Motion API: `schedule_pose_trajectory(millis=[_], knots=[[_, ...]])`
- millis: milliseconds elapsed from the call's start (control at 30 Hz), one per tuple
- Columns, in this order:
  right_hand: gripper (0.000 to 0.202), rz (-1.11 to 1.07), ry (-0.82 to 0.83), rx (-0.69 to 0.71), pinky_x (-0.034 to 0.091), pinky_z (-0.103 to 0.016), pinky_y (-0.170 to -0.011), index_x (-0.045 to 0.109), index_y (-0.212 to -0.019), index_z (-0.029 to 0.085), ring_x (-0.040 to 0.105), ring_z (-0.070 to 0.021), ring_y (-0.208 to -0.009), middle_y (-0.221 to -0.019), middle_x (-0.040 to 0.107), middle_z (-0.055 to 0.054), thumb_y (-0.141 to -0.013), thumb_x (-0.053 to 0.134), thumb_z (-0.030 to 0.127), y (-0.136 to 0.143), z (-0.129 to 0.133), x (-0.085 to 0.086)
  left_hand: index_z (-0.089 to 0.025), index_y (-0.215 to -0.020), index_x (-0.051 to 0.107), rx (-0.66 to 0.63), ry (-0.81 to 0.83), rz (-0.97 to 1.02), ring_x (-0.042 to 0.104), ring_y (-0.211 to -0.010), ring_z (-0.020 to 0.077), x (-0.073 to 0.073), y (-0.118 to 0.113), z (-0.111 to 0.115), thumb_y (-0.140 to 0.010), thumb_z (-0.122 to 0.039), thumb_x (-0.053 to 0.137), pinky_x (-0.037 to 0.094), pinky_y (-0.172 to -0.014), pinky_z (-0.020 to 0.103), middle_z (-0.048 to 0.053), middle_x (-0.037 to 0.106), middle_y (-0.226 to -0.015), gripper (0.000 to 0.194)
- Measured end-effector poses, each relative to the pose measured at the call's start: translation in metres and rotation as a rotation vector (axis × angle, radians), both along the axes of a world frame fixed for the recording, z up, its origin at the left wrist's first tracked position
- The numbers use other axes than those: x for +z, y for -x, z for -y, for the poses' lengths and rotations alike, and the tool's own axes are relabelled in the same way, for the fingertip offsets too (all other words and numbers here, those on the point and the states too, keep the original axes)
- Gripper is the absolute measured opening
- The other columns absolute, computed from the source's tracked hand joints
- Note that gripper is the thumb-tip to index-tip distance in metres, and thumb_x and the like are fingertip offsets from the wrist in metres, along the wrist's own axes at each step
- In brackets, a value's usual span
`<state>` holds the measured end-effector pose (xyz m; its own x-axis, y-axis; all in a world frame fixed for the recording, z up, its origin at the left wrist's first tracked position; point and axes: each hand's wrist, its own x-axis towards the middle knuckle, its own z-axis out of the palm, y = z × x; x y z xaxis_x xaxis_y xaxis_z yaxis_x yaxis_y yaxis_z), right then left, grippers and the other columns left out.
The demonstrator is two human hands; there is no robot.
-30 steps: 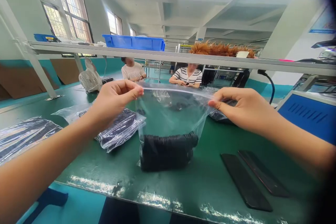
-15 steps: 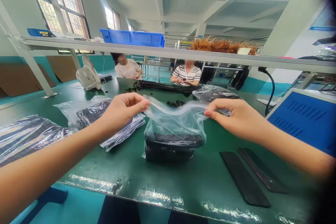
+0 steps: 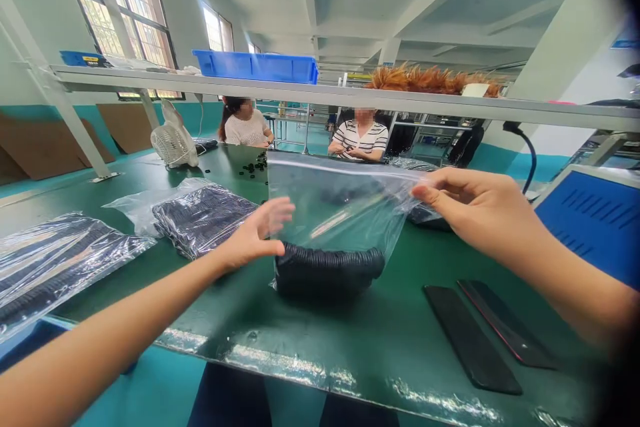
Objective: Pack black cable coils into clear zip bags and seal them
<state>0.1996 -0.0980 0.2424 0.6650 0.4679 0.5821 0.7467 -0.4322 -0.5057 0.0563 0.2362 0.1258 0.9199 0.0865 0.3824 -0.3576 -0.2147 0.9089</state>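
A clear zip bag (image 3: 345, 203) stands upright on the green table, its lower part filled with rows of stacked black ring-like pieces (image 3: 330, 270). My right hand (image 3: 463, 203) pinches the bag's top right corner between thumb and fingers and pulls it up and sideways. At the bag's left side is my left hand (image 3: 260, 230), fingers spread, with the thumb near the black pieces; it holds nothing. The zip strip along the top looks straight and taut. Whether the strip is sealed, I cannot tell.
More filled clear bags (image 3: 205, 213) lie on the left, another filled bag (image 3: 65, 260) nearer. Two dark flat slabs (image 3: 473, 340) lie at right, before a blue machine (image 3: 595, 220). A white fan (image 3: 173, 140) and two seated people are across the table, under a shelf (image 3: 280, 88).
My left hand has let go of the bag's top left corner and moved down, opening its fingers. My right hand has moved right and slightly up, drawing the sagging bag top straight.
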Motion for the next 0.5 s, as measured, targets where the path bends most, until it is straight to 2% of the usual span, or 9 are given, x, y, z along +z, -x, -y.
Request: schedule_pose_trajectory(millis=[67, 133, 200, 267, 400, 500], knots=[[0.056, -0.023, -0.029, -0.025, 0.043, -0.028, -0.069, 0.074, -0.081, 0.016, 0.059, -0.0149, -0.073, -0.082, 0.071, -0.006, -0.08, 0.07, 0.072, -0.002, -0.002, -0.003, -0.026, -0.141, 0.058, -0.041, -0.054, -0.068, 0.059, -0.134, 0.033, -0.024, -0.004, 0.003, -0.049, -0.046, 0.102, 0.046, -0.113, 0.047, 0.014, 0.064, -0.141, 0.104], [0.049, -0.046, -0.039, -0.049, 0.043, -0.027, -0.068, 0.076, -0.083, 0.017, 0.06, -0.0153, -0.073, -0.082, 0.072, -0.006, -0.081, 0.071, 0.066, -0.005, -0.005, -0.003, -0.023, -0.13, 0.067, -0.042, -0.089, -0.102, 0.063, -0.127, 0.0311, -0.035, -0.009, 0.009, -0.056, -0.04, 0.099, 0.049, -0.11, 0.044, 0.012, 0.068, -0.134, 0.082], [0.04, -0.049, -0.043, -0.061, 0.044, -0.027, -0.069, 0.077, -0.087, 0.017, 0.062, -0.0159, -0.074, -0.085, 0.074, -0.006, -0.083, 0.072, 0.056, -0.009, -0.008, -0.003, -0.019, -0.117, 0.073, -0.018, -0.097, -0.111, 0.068, -0.114, 0.0269, -0.039, -0.015, 0.015, -0.067, -0.041, 0.093, 0.053, -0.101, 0.038, 0.01, 0.072, -0.123, 0.058], [0.033, -0.037, -0.038, -0.067, 0.045, -0.027, -0.068, 0.078, -0.09, 0.017, 0.063, -0.016, -0.075, -0.088, 0.075, -0.006, -0.085, 0.071, 0.049, -0.017, -0.012, -0.002, -0.016, -0.108, 0.075, 0.007, -0.083, -0.109, 0.07, -0.103, 0.0231, -0.039, -0.023, 0.018, -0.072, -0.042, 0.09, 0.053, -0.095, 0.035, 0.009, 0.074, -0.114, 0.047], [0.031, -0.04, -0.029, -0.1, 0.043, -0.027, -0.062, 0.077, -0.088, 0.017, 0.062, -0.0162, -0.069, -0.082, 0.074, -0.006, -0.087, 0.071, 0.048, -0.036, -0.019, -0.002, -0.017, -0.106, 0.07, 0.037, -0.008, -0.091, 0.069, -0.104, 0.0211, -0.041, -0.037, 0.019, -0.071, -0.038, 0.091, 0.052, -0.095, 0.033, 0.009, 0.075, -0.113, 0.045], [0.031, -0.106, -0.043, -0.1, 0.048, -0.029, -0.065, 0.077, -0.087, 0.018, 0.067, -0.0186, -0.072, -0.081, 0.074, -0.006, -0.088, 0.072, 0.049, -0.05, -0.025, -0.005, -0.018, -0.103, 0.065, 0.046, 0.061, -0.11, 0.07, -0.102, 0.0209, -0.045, -0.043, 0.019, -0.069, -0.037, 0.092, 0.053, -0.089, 0.031, 0.009, 0.076, -0.111, 0.048]])
